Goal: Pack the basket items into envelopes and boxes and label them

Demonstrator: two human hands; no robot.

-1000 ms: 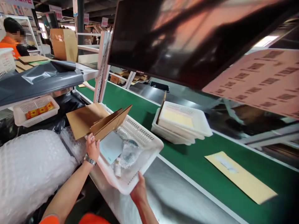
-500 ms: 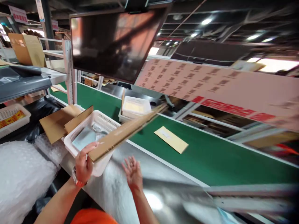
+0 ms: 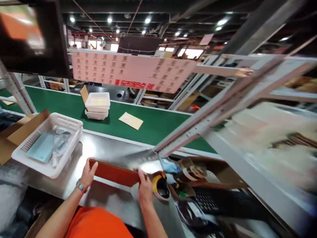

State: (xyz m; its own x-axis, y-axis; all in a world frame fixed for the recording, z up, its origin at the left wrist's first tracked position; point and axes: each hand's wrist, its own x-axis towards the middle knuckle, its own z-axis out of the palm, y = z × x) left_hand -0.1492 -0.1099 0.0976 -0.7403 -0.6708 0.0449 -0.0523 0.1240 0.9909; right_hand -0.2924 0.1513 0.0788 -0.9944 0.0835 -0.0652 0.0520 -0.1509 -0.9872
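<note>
A flat folded piece of cardboard (image 3: 115, 172) is held on edge above the metal worktop (image 3: 99, 195). My left hand (image 3: 88, 174) grips its left end, thumb on the near face. At the other end, my right hand (image 3: 144, 186) has its fingers closed on the edge. Left of my hands stands a white plastic basket (image 3: 47, 170) holding a light blue box (image 3: 42, 147) and a clear bag (image 3: 61, 143) with something grey inside. Just right of my right hand sits a tape dispenser (image 3: 160, 185) with yellow on it.
Behind the worktop runs a green conveyor belt (image 3: 163, 127), carrying a tan envelope (image 3: 131, 120) and stacked white baskets (image 3: 97, 105). A slanted metal post (image 3: 188, 132) rises at right, near a keyboard (image 3: 205, 200) and an open carton (image 3: 220, 170). A monitor (image 3: 49, 43) hangs upper left.
The cardboard has come down from above the basket to the worktop at the right. My right hand, earlier open and free, now holds its right end. The view has turned right.
</note>
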